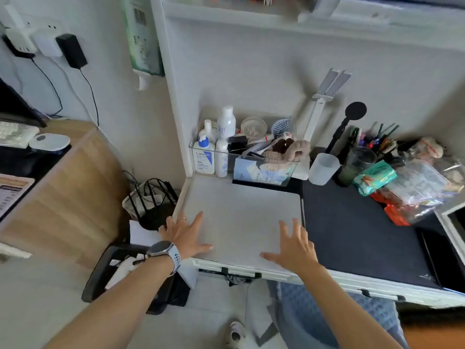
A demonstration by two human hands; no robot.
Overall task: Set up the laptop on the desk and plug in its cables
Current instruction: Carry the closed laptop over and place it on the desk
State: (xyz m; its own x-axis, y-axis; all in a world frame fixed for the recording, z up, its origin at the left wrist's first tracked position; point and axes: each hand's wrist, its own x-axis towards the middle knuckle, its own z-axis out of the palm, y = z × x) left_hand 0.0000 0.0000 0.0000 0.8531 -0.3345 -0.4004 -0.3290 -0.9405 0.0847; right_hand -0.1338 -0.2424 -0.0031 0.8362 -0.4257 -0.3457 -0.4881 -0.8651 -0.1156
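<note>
A flat, light grey slab that looks like the closed laptop (239, 212) lies on the left part of the white desk (352, 280), its right edge against a black desk mat (357, 227). My left hand (185, 235), with a watch on the wrist, rests flat on its near left corner, fingers spread. My right hand (294, 245) rests flat on its near right part, fingers spread too. Neither hand holds anything. A black power adapter (71, 50) sits in a wall socket at the far left, and its thin cable (91, 94) hangs down the wall.
A clear organiser (251, 159) with bottles and hair items stands right behind the slab. Cups, pens and plastic bags crowd the back right. A black wire basket (153, 200) and a dark bin (120, 270) stand on the floor to the left. A wooden desk (68, 197) lies further left.
</note>
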